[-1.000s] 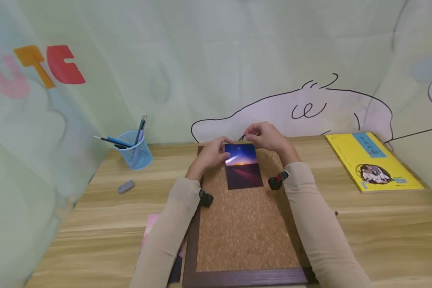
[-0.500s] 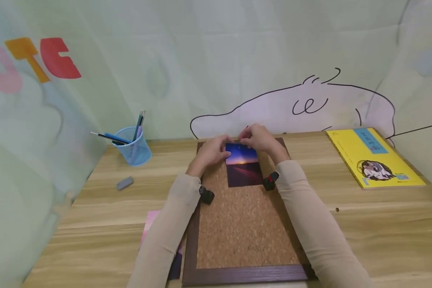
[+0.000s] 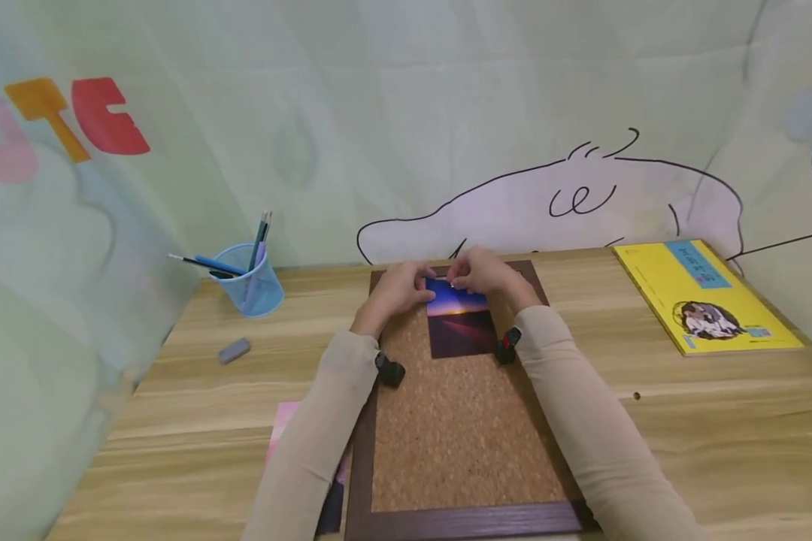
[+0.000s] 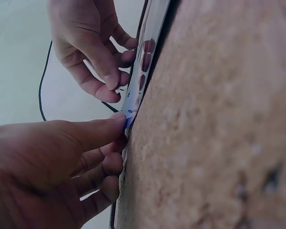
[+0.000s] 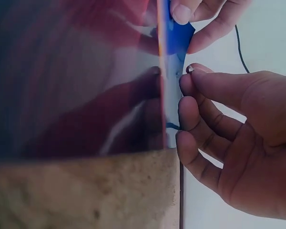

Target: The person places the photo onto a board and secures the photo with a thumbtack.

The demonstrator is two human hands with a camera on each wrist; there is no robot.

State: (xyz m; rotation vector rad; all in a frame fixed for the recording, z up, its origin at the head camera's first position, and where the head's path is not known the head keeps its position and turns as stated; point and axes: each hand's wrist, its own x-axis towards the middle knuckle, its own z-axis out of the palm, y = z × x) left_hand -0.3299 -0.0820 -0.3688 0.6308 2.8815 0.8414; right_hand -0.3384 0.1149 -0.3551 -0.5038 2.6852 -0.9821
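The photo print [image 3: 462, 334] lies on the far part of the corkboard [image 3: 463, 439], its far left corner nipped between thumb and fingers of the left hand [image 3: 395, 289]. The right hand [image 3: 482, 272] pinches a small pale pin [image 5: 189, 69], thumb against forefinger, just beside the print's far edge; whether the pin touches it I cannot tell. The print looks light, thin and flexible, its glossy face probably slippery and easily smudged or creased, so edges and corners are the best hold. The pin, tiny and hard, could slip away. The framed corkboard seems stiff, a steady backing on the wooden table [image 3: 196, 451]; well apart are a pen cup [image 3: 265, 293], a gray eraser [image 3: 234, 351] and a yellow book [image 3: 707, 304].
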